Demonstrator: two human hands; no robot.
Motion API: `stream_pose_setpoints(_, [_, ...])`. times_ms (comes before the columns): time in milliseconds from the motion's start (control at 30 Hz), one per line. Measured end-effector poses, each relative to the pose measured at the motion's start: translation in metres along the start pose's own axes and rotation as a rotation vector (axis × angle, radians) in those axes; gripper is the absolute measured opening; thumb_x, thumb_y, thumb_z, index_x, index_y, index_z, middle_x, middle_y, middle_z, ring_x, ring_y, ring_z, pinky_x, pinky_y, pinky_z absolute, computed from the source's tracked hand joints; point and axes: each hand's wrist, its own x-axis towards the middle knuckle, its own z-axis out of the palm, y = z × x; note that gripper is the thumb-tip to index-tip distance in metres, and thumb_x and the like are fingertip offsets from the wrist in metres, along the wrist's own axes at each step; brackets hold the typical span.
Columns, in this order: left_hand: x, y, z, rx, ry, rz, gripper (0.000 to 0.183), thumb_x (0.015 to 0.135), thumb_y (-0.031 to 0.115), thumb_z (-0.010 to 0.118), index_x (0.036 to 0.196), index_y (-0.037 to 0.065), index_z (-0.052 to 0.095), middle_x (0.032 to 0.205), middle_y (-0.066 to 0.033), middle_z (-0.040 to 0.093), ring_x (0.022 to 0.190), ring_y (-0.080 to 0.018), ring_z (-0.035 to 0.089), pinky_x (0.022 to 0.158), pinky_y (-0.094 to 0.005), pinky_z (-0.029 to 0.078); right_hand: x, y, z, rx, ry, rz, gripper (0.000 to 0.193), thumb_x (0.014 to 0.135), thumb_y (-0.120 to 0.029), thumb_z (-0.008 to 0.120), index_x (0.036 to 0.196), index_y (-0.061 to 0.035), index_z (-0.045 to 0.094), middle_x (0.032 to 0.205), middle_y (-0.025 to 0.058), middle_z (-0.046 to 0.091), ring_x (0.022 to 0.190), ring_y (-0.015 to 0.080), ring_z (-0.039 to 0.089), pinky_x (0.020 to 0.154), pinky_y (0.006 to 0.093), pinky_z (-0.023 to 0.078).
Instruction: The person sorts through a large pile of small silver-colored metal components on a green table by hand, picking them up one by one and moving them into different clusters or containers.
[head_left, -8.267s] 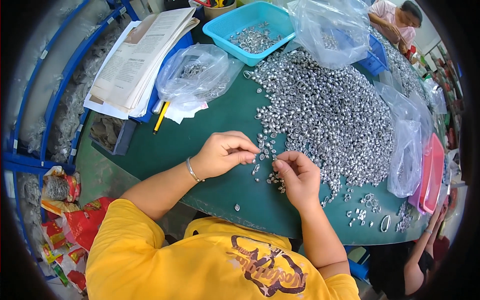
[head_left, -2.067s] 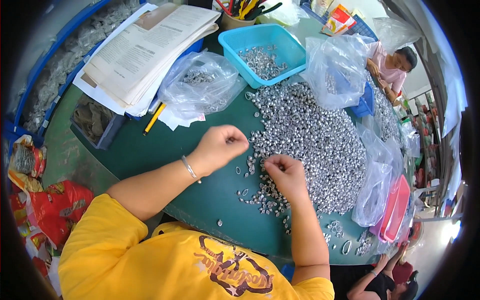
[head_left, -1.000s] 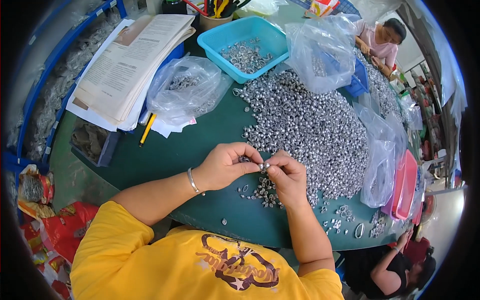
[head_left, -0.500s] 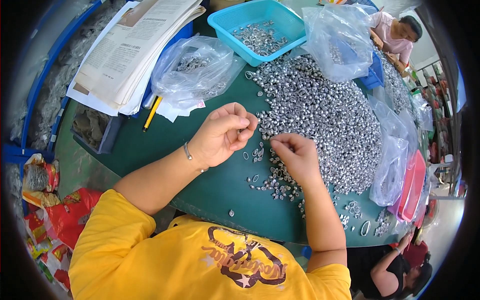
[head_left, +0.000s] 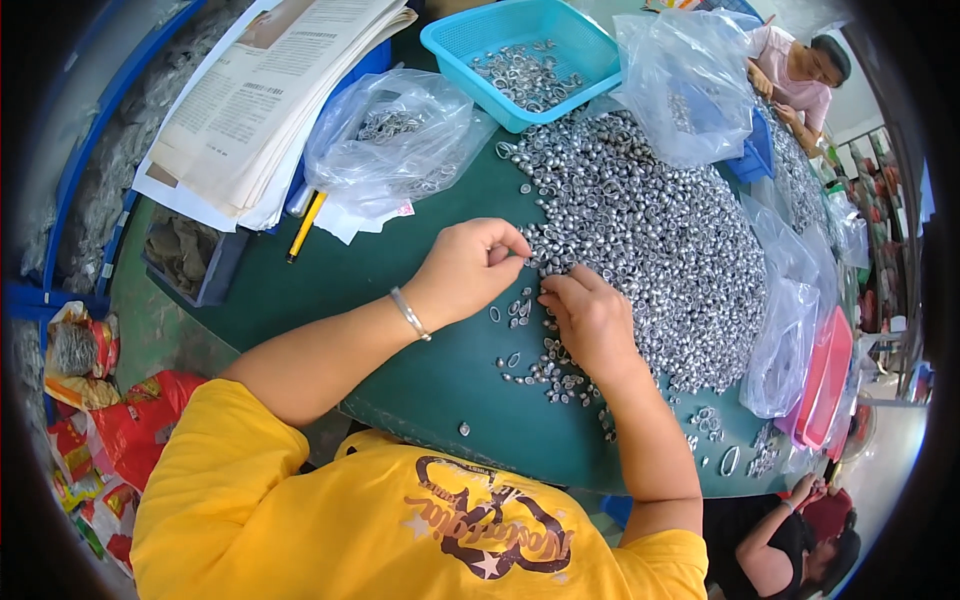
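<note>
One heap of silver metal pieces [head_left: 660, 250], far too many to count, covers much of the green bench [head_left: 350, 270]. Two hands are at its left edge. The left hand [head_left: 465, 268] has thumb and forefinger nearly together; the right hand [head_left: 597, 322] is bent over the pieces just beside it, fingertips drawn in. Whether either holds a piece, I cannot tell. One lone piece [head_left: 464, 429] lies near the bench's front edge, and one larger oval ring [head_left: 730, 461] lies to the right among smaller bits. One yellow stick [head_left: 307, 227] lies beside one stack of papers [head_left: 280, 100].

One turquoise basket [head_left: 510, 28] behind the heap holds a shallow load of metal pieces. One clear bag [head_left: 340, 175] to its left has more inside. Another clear bag [head_left: 690, 110] sits at the heap's far side, partly in front of one blue bin [head_left: 757, 150]. At the left, one grey-blue tub [head_left: 219, 272] contains brownish, crumpled material. One red tray [head_left: 828, 375] is at the right; its contents are unclear. Two other people [head_left: 795, 80] are at the right side.
</note>
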Motion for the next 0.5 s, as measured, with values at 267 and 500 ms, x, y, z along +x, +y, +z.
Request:
stream_pose_setpoints(267, [0.016, -0.005, 0.02, 0.547, -0.11, 0.362, 0.013, 0.071, 0.011, 0.066, 0.078, 0.005, 0.058, 0.078, -0.0101, 0.054, 0.072, -0.0305, 0.056, 0.062, -0.0377, 0.046, -0.019, -0.007, -0.015, 0.509, 0.093, 0.304, 0.015, 0.066, 0.0, 0.07, 0.078, -0.0043, 0.063, 0.06, 0.0017, 0.043, 0.049, 0.0108, 0.04, 0.046, 0.0239, 0.034])
stream_pose_setpoints(500, [0.01, -0.008, 0.015, 0.545, -0.086, 0.415, 0.013, 0.069, 0.003, 0.064, 0.079, 0.002, 0.055, 0.077, -0.0132, 0.052, 0.07, -0.0309, 0.055, 0.062, -0.0371, 0.045, -0.039, -0.015, -0.021, 0.737, 0.215, 0.403, 0.014, 0.067, 0.0, 0.072, 0.078, -0.003, 0.064, 0.06, -0.0032, 0.042, 0.051, 0.0034, 0.035, 0.045, 0.0189, 0.029])
